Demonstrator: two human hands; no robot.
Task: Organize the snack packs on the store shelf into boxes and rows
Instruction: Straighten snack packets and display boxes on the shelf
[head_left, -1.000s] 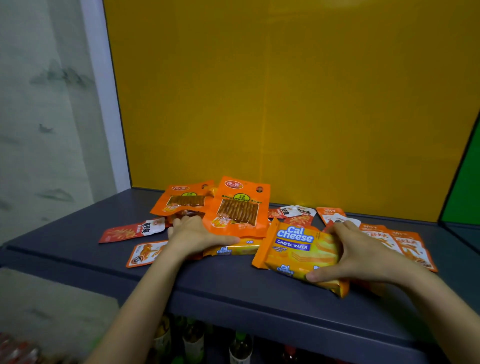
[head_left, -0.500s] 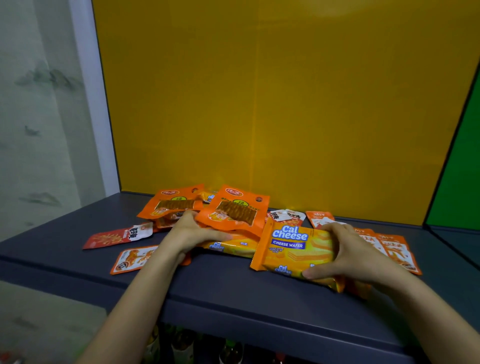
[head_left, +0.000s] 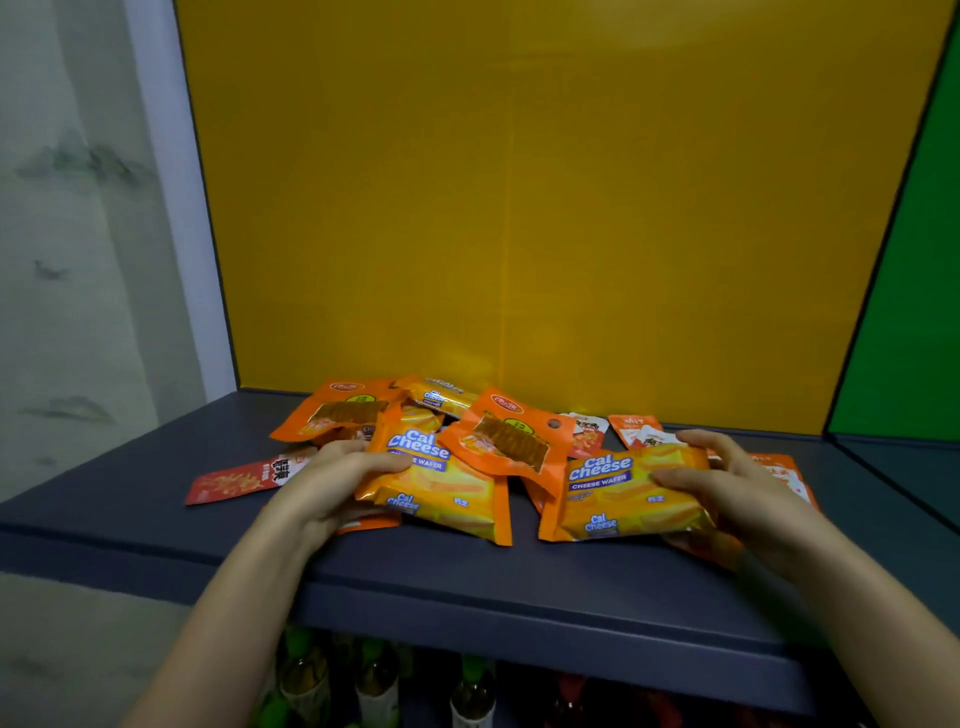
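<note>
**Snack packs on a store shelf, head view.** Two wafer packs are held at the front of a dark blue shelf (head_left: 467, 577). The left wafer pack (head_left: 441, 486) is gripped at its left end by the left hand (head_left: 327, 480), with the thumb laid on top and the other fingers curled beneath. The right wafer pack (head_left: 618, 496) is gripped at its right end by the right hand (head_left: 743, 488), whose fingers (head_left: 711, 441) are curled over the top edge.

An orange strip pack (head_left: 511, 441) lies tilted between the two, and its corners overlap both wafer packs. A second strip pack (head_left: 337, 410) and a third wafer pack (head_left: 441, 397) are piled behind the left hand. A red sachet (head_left: 239, 480) lies flat just left of that hand. Small white-and-orange sachets (head_left: 589, 431) are seen behind the right wafer pack. Flat orange packs (head_left: 779, 467) are partly hidden under the right hand.

Half a second ago the left wafer pack was mostly covered by the strip pack. It is now drawn forward and its label is shown. The right wafer pack is held as before.

The shelf is backed by a yellow panel (head_left: 519, 208), and a green panel (head_left: 914, 312) adjoins it at the right. A pale marbled wall (head_left: 67, 260) stands at the left. Bottles (head_left: 374, 686) are seen on the level below.
</note>
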